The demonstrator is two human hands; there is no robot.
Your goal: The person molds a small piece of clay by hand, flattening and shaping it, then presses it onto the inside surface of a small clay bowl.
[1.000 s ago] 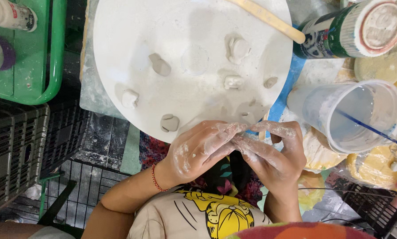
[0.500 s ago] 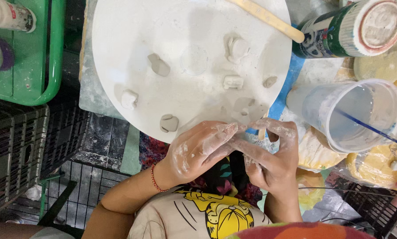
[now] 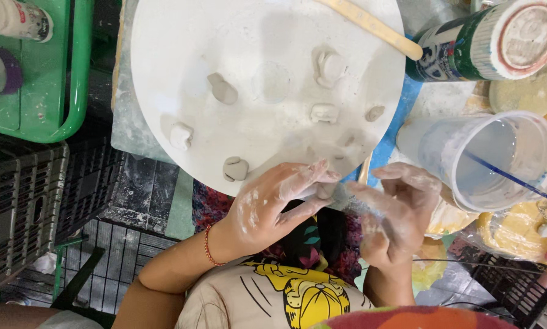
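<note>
Pinching a small grey lump of clay [image 3: 327, 190] between thumb and fingertips, the left hand [image 3: 273, 207] keeps its grip pressed together on it at the near rim of the round white board [image 3: 261, 36]. The right hand [image 3: 398, 213] sits just beside it, fingers loosely curled and spread, apparently not touching the lump, though the blur there makes this hard to judge. Both hands are smeared with pale clay, and 1 red string bracelet [image 3: 208, 247] circles the left wrist.

On the board, beyond the left grip, lie 6 small shaped clay pieces: 1 rounded piece [image 3: 235, 169] just past the knuckles, 1 pale blocky piece [image 3: 181, 135] further out to the left, 1 wedge-like piece [image 3: 222, 89] beyond that, 1 larger figure-like piece [image 3: 329, 66] far from the grip, 1 squarish piece [image 3: 324, 113] nearer, and 1 small oval piece [image 3: 374, 113] near the board's right edge.

Beyond the right hand stands 1 clear plastic cup [image 3: 487, 158] with 1 thin blue stick [image 3: 511, 178] in it. Further out lies 1 green-and-white can [image 3: 487, 42] on its side, and 1 flat wooden stick [image 3: 371, 25] rests across the board's far edge. Far to the left of the left grip sits 1 green tray [image 3: 48, 91] holding 2 bottles.
</note>
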